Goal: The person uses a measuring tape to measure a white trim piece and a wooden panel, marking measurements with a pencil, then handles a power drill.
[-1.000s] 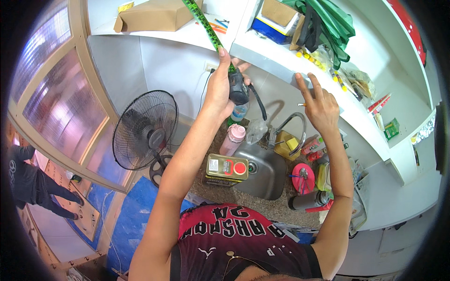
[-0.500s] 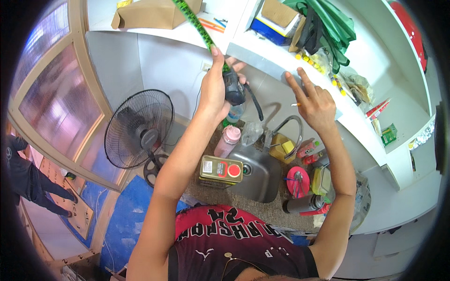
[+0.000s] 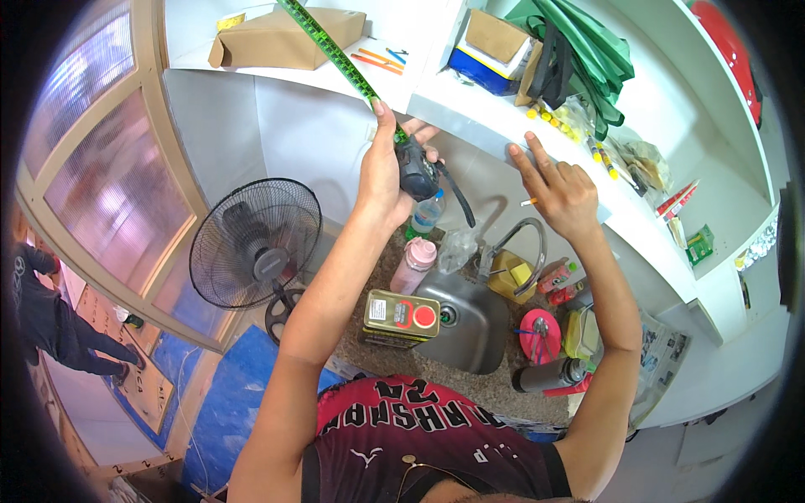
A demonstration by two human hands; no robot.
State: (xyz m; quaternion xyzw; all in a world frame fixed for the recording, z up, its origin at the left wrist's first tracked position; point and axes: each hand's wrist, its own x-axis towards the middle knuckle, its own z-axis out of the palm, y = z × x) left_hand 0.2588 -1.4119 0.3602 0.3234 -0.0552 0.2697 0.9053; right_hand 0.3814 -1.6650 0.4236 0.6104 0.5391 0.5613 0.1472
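Observation:
My left hand [image 3: 384, 172] is wrapped round a black tape measure [image 3: 418, 174], its dark strap hanging down. The tape's green blade [image 3: 331, 52] runs out to the upper left, past the shelf, with my thumb lying on it. At the grey front edge of the white shelf [image 3: 470, 123], my right hand [image 3: 563, 191] has its index and middle fingers stretched onto the edge. Its other fingers are folded in, and a thin white-and-orange stick [image 3: 528, 202] pokes out from them; I cannot tell its kind.
Below are a steel sink [image 3: 470, 344], a faucet [image 3: 534, 230], a rectangular tin [image 3: 401, 317] and a pink bottle [image 3: 413, 264]. A black fan [image 3: 256, 243] stands left. The shelf bears a cardboard box [image 3: 285, 40] and a green bag [image 3: 587, 50]. Another person [image 3: 63, 318] stands far left.
The view has shifted slightly, so the shelf and counter sit a little lower. My left hand and the tape measure have come slightly down; my right hand stays at the shelf edge.

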